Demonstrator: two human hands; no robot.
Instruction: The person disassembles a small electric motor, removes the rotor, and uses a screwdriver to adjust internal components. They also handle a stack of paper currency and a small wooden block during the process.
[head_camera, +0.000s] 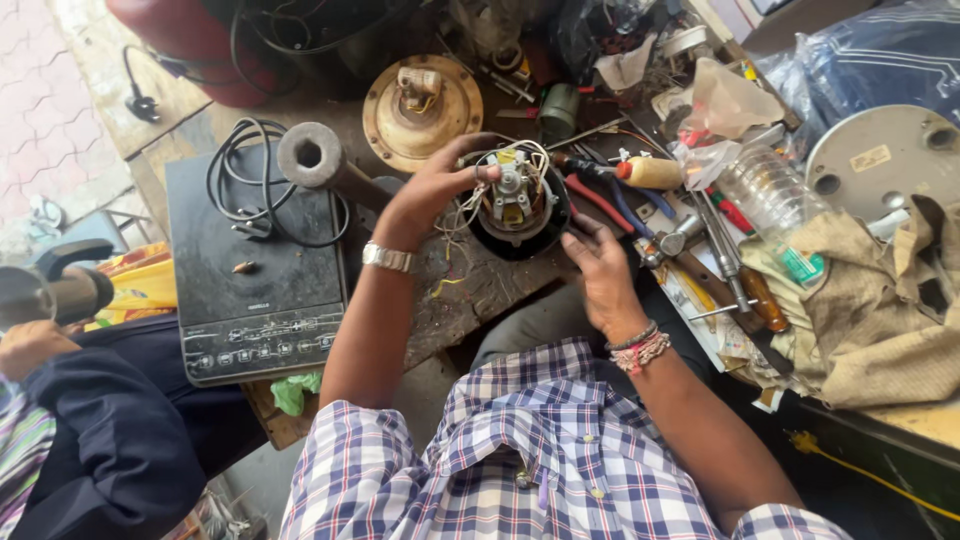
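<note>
A small electric motor (517, 196) with white and yellow wires sits in a round black housing (490, 238) on the worn workbench (470, 300). My left hand (430, 190), a watch on its wrist, grips the motor's left side with fingers curled over the top. At the housing's right rim, my right hand (600, 262) rests with fingers bent against it and holds nothing else that I can see.
A black induction cooktop (255, 275) with a coiled cable lies left, a grey metal pipe (315, 160) over it. A brass round plate (420, 105) sits behind. Pliers, screwdrivers (745, 280), a plastic bottle (770, 195) and cloth crowd the right. Another person's arm (90, 420) is at lower left.
</note>
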